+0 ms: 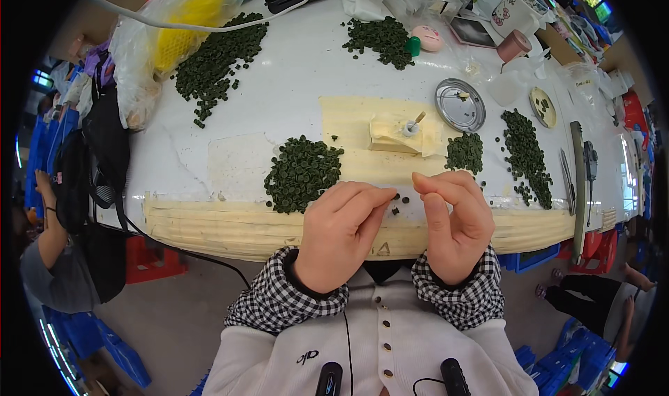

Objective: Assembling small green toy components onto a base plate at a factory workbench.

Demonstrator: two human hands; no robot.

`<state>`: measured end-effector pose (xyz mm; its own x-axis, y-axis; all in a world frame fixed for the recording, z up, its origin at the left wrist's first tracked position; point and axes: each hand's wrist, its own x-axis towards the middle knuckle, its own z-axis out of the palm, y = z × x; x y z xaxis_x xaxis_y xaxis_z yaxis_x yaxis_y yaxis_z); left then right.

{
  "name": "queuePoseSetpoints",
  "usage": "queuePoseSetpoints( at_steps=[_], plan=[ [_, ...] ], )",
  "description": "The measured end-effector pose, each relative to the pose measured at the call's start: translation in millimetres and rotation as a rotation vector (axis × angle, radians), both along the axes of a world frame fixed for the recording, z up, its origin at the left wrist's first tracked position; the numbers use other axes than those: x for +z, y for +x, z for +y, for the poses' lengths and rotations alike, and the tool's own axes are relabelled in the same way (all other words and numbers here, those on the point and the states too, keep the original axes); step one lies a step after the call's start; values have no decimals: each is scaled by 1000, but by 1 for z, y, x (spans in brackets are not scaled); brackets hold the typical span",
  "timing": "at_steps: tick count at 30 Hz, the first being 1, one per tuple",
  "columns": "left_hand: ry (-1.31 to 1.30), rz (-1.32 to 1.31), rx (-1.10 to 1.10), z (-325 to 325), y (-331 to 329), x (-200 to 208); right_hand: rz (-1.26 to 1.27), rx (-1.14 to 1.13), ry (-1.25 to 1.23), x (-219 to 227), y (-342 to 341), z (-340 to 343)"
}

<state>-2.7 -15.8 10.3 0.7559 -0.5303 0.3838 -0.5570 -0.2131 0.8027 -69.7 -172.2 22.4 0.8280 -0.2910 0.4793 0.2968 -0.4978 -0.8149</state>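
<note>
My left hand (343, 232) is closed in a pinch, with a small dark round piece (396, 196) at its fingertips. Facing it, my right hand (456, 222) has its thumb and forefinger bent and apart, with nothing visible between them. A few loose dark pieces (405, 200) lie on the table between the two hands. Beside my left hand spreads a heap of small dark green pieces (303, 173). Just beyond my right hand is a smaller pile of dark green pieces (465, 152). A tape-wrapped block (396, 137) with a short upright peg (419, 119) stands ahead of my hands.
More dark green heaps lie at the far left (221, 58), far middle (380, 41) and right (527, 159). A round metal lid (460, 105) sits behind the block. Tweezers (568, 180) lie at right. A white cable (174, 25) crosses the far left. Padding (209, 222) lines the near edge.
</note>
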Motion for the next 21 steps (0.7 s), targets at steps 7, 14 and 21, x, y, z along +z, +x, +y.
queuePoseSetpoints(
  at_steps=[7, 14, 21],
  plan=[
    [138, -208, 139, 10, 14, 19, -5, -2, 63, 0, -1, -2],
    [489, -470, -57, 17, 85, 50, -57, -33, 166, -4, -4, 0],
    [785, -137, -239, -2, 120, 55, -188, -139, 130, 16, -33, -6]
  ],
)
